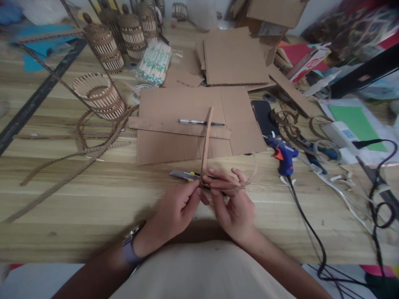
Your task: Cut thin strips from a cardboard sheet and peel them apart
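Observation:
A narrow cardboard strip (206, 143) rises from between my hands, over the pen and the cardboard sheet. My left hand (177, 207) is closed, with thumb and fingertips pinching the strip's near end. Beside it, my right hand (235, 205) is also closed on the strip near that end, its outer fingers partly stretched out. A thin, pale curl of paper (254, 168) loops out past the right fingers; where it joins the strip is unclear. Beyond my hands lies a utility knife (182, 175), partly hidden by my fingers.
A cardboard sheet (174, 147) carries a flat cardboard strip (162, 127) and a pen (195, 122). To the right lies a blue glue gun (285, 155) with its cable. Corrugated strips (68, 176) and a stick basket (99, 97) are on the left. Cardboard pieces (235, 58) are stacked behind.

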### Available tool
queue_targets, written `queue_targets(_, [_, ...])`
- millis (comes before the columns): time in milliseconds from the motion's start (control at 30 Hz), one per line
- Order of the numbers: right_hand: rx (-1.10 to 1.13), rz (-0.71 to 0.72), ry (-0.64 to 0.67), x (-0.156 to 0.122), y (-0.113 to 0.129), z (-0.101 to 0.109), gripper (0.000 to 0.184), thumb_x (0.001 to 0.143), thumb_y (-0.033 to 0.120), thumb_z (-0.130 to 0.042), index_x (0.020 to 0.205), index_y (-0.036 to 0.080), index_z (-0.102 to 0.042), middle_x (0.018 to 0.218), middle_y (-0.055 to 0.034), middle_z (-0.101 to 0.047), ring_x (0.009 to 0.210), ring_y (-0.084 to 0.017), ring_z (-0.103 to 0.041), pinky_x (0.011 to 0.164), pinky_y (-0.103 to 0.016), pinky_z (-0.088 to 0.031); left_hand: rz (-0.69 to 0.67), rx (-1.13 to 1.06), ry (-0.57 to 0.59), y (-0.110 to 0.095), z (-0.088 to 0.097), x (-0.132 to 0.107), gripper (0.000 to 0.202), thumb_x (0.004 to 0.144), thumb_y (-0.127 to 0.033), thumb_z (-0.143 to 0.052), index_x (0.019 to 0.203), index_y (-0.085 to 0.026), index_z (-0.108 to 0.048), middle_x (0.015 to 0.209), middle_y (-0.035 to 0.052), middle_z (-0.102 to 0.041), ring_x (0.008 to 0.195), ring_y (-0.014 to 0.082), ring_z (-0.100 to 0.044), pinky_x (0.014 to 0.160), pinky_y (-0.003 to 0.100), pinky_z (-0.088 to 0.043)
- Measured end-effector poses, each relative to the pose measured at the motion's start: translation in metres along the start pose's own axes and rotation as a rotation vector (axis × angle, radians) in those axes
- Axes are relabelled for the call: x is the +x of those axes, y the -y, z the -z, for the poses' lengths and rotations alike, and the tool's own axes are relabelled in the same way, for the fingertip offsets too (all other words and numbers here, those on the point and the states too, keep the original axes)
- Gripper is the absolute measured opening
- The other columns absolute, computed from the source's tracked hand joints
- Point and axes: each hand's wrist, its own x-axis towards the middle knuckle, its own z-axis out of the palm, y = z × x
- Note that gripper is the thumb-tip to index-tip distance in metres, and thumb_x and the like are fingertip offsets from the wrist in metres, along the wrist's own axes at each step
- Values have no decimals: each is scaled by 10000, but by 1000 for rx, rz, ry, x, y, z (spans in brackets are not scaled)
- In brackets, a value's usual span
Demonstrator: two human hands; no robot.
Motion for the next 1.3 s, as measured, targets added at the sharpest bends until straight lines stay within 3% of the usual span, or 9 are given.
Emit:
queue_targets(200, [-21, 27, 14, 1, -1, 3, 209, 939, 72, -548, 1016, 266, -561, 945, 27, -810, 1021, -182, -757, 1106, -406, -374, 25, 13, 41, -2, 3, 2, 247, 1013, -265, -420, 854, -203, -600, 589, -50, -578, 574, 123, -581, 570, 231, -399])
queue_targets(367, [-57, 78, 45, 0, -1, 2, 178, 940, 107, -586, 1014, 269, -572, 979, 19, -811, 1028, -195, -754, 1102, -425, -379, 106, -14, 72, 2, 4, 2, 314, 1048, -384, -411, 880, -193, -596, 570, -51, -605, 499, 108, -573, 522, 218, -385])
queue_targets(533, [-85, 79, 54, -1, -2, 0, 196, 936, 142, -612, 1056, 296, -590, 1088, 3, -800, 1115, -209, -724, 1110, -430, -382, 83, 16, 65, 2, 4, 2, 323, 1053, -368, -391, 829, -204, -556, 544, -49, -595, 473, 105, -560, 517, 213, -389])
queue_targets(800, [-27, 52, 43, -1, 0, 4, 261, 923, 67, -558, 1069, 283, -554, 992, 10, -808, 1035, -194, -755, 1131, -419, -373, -35, 56, 94, 2, 6, 1, 357, 1048, -300, -395, 762, -198, -582, 562, -27, -625, 500, 105, -576, 525, 210, -384])
queue_targets(933, [-8, 32, 27, 0, -1, 4, 240, 938, 58, -523, 1060, 264, -540, 942, 7, -809, 1005, -189, -763, 1085, -426, -411, -16, 45, 132, 3, 6, 1, 367, 1048, -308, -397, 812, -187, -650, 592, -20, -639, 514, 103, -583, 536, 210, -403])
queue_targets(1133, [-42, 91, 47, -1, -1, 2, 258, 935, 67, -536, 1084, 277, -560, 988, 11, -809, 1008, -179, -755, 1091, -406, -395, 98, 19, 48, 5, 4, 2, 308, 1026, -399, -463, 881, -186, -632, 623, -25, -651, 548, 119, -615, 523, 214, -398])
queue_targets(1300, [-62, 68, 80, -1, -2, 1, 280, 902, 95, -627, 1101, 287, -584, 1078, 5, -802, 1076, -198, -737, 1125, -406, -371, 110, 39, 31, 6, 5, 2, 286, 1041, -372, -423, 956, -194, -631, 627, -30, -669, 551, 121, -636, 557, 219, -427])
